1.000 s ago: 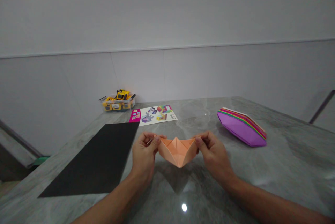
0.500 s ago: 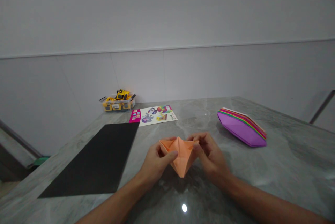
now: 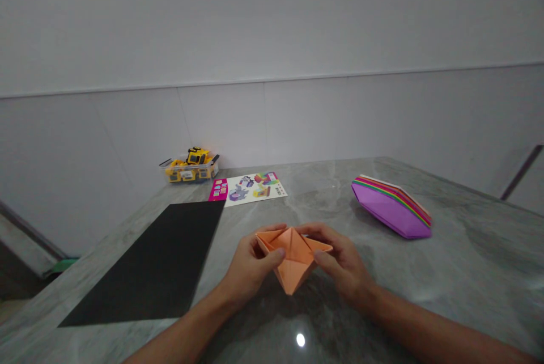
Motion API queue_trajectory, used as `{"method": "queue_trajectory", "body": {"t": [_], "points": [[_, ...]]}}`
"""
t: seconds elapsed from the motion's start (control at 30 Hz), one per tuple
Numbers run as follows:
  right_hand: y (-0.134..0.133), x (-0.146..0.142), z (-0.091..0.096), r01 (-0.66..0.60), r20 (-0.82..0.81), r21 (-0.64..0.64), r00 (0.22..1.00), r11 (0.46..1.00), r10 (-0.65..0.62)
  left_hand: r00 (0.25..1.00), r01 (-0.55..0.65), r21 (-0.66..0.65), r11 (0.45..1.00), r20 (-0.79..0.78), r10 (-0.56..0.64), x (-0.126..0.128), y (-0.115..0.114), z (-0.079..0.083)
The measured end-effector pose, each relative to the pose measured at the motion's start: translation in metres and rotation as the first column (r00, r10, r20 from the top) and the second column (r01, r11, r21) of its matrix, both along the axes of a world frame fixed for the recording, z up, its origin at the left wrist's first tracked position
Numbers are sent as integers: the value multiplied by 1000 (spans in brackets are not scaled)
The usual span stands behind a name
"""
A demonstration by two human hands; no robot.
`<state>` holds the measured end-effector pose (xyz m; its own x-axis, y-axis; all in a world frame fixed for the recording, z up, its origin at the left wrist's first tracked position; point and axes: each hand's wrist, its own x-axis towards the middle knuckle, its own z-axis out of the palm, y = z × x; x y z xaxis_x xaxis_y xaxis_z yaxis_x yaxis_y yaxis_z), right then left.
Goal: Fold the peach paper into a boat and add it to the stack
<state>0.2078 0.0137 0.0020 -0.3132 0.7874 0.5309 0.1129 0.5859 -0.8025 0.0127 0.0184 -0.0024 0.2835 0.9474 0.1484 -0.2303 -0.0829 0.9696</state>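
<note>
- Left hand (image 3: 250, 265): the forearm rises from the lower edge, angled up and to the right; the palm is turned inward, the thumb lies across the near left face of the folded orange paper shape (image 3: 293, 256), and the other fingers curl round its far left rim, pinching it
- Right hand (image 3: 342, 262): the forearm enters from the lower right corner; the thumb presses on the near right face and the index finger arches over the far rim, so the paper is gripped between them
- Folded orange paper shape: held between both hands over the grey marble-patterned tabletop (image 3: 467, 273), near its front middle; open side up, inner creases meeting in a central ridge, lower point directed at the table
- Hard to make out: whether the lower point touches the tabletop; the left fingertips behind the rim and the lower fingers of the right hand are hidden by paper and knuckles
- Cut off: both forearms by the lower frame edge; a dark slanted bar (image 3: 521, 174) by the right edge
- Surroundings: a rectangular black sheet (image 3: 153, 262) lies flat just left of the left hand; a stack of multicoloured paper with a purple underside (image 3: 393, 211) sits well to the right; a printed white-and-pink leaflet (image 3: 250, 188) lies further back, its print too small to read; a clear plastic box of yellow toy vehicles (image 3: 191, 164) stands against the wall
</note>
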Motion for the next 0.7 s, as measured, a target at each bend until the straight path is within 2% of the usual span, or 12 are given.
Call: {"method": "queue_trajectory", "body": {"t": [0.23,0.47,0.7], "points": [[-1,-3,-1,16,-33,112,999,994,-13,1000,26,70,997,-17,-25,0,1,2],[-1,-3,-1,-22,-52,61,998,998,25,995,22,24,999,94,-24,0,1,-1],[-1,-6,2,-23,-111,73,993,997,31,983,34,-36,999,182,-27,3,1,-3]]}}
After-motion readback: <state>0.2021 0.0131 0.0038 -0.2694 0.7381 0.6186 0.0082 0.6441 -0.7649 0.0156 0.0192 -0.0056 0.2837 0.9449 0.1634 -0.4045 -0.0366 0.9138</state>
